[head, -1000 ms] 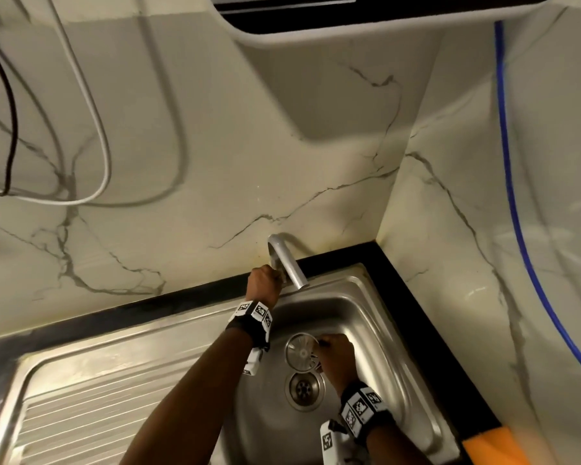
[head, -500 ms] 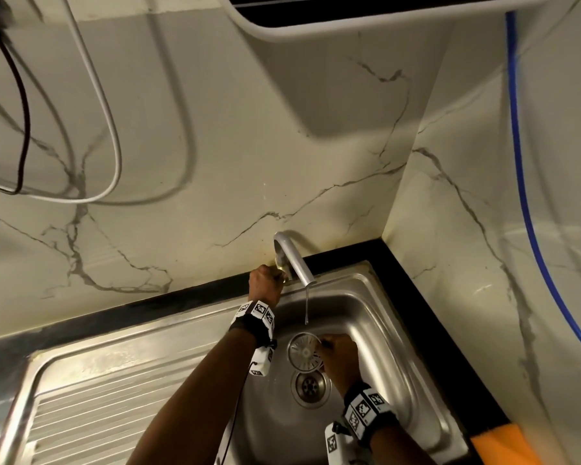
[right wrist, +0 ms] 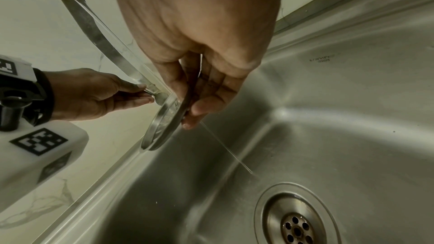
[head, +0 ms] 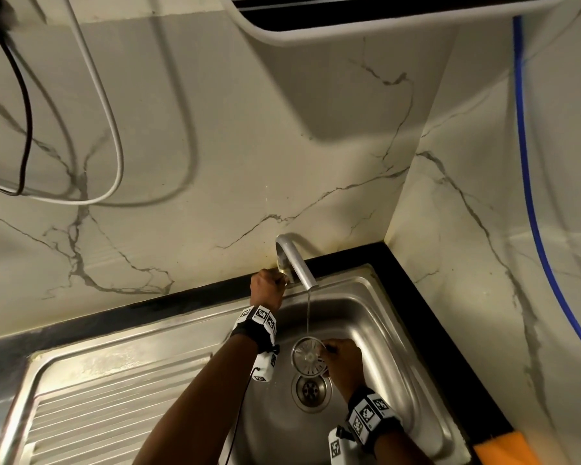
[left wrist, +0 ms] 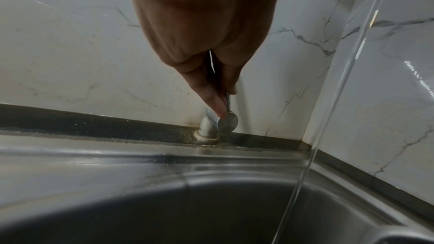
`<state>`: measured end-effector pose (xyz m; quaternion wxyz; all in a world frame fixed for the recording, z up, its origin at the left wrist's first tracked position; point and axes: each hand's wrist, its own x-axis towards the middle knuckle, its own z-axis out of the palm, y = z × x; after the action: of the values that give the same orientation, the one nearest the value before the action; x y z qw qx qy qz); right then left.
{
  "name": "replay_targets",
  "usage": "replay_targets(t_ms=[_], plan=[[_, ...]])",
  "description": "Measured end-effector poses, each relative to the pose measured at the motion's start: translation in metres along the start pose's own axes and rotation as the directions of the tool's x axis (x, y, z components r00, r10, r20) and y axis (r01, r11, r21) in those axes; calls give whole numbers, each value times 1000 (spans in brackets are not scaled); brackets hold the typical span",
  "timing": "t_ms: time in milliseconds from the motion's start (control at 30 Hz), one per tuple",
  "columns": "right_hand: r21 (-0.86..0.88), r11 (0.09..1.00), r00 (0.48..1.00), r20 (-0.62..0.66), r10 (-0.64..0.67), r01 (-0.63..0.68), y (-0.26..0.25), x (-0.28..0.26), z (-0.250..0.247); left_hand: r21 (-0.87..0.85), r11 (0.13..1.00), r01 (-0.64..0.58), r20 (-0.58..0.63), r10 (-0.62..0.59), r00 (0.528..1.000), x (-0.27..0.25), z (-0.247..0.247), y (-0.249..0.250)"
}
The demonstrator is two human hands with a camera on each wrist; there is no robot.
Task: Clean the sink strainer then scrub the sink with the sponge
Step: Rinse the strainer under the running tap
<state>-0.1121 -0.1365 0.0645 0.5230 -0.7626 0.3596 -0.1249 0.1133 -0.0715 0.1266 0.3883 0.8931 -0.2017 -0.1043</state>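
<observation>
My right hand [head: 341, 359] [right wrist: 202, 99] pinches the round metal sink strainer [head: 307, 356] [right wrist: 164, 123] by its edge and holds it above the open drain [head: 311, 391] [right wrist: 297, 225] of the steel sink [head: 376, 330]. A thin stream of water [head: 308, 312] [left wrist: 328, 99] runs from the curved tap spout [head: 296, 260] onto the strainer. My left hand [head: 267, 286] [left wrist: 211, 81] grips the tap's lever handle [left wrist: 227, 121] [right wrist: 152, 93] at the base of the tap. An orange sponge [head: 507, 449] lies on the counter at the bottom right.
A ribbed steel drainboard [head: 108, 397] spreads to the left of the basin. Marble walls close the back and right sides. A blue hose [head: 530, 196] runs down the right wall; white and black cables [head: 111, 129] hang at left. An appliance [head: 383, 15] overhangs above.
Water started running from the spout, first a short trickle, now a thin stream reaching the strainer. Both hands stayed in place.
</observation>
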Motion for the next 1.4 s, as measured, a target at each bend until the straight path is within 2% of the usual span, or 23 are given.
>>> replay_targets(t_ms=[367,600,667,767,900,1033,1100,1133,1233,1300,1400], plan=[[6,1000,999,13,30,-30,-4,-6,-3,-14,1000,13,-12,-13,1000,0,3,-3],[-35,997,998,-10,62,-63,-17,4,-5,133,990,44,5,-45,999,-23,-2,-3],[-43,996,997,-14,73,-74,-25,15,-4,125,992,22,66,-31,997,-44,-6,-4],[-46,999,1000,-5,0,0,-48,35,-1,137,991,-5,142,-14,990,-77,-6,-10],[-179,981,996,60,-65,75,-85,52,0,118,990,76,201,-99,975,-98,-8,-13],[-239,963,992,30,-123,127,-107,49,-13,25,998,61,162,-64,985,-94,-16,-3],[-209,971,993,-8,-120,116,-108,42,-24,-48,997,58,120,-52,991,-89,-16,6],[-203,975,995,-19,-98,92,-107,38,-29,-54,998,15,82,-10,997,-85,-13,9],[-210,977,998,-48,-36,25,-94,34,-46,-24,994,-108,79,110,991,-86,-8,26],[-141,990,999,-53,6,-13,-88,33,-50,38,981,-190,86,186,979,-88,-7,32],[9,996,994,-51,95,-94,-96,26,-50,168,959,-227,82,216,973,-91,-9,40]])
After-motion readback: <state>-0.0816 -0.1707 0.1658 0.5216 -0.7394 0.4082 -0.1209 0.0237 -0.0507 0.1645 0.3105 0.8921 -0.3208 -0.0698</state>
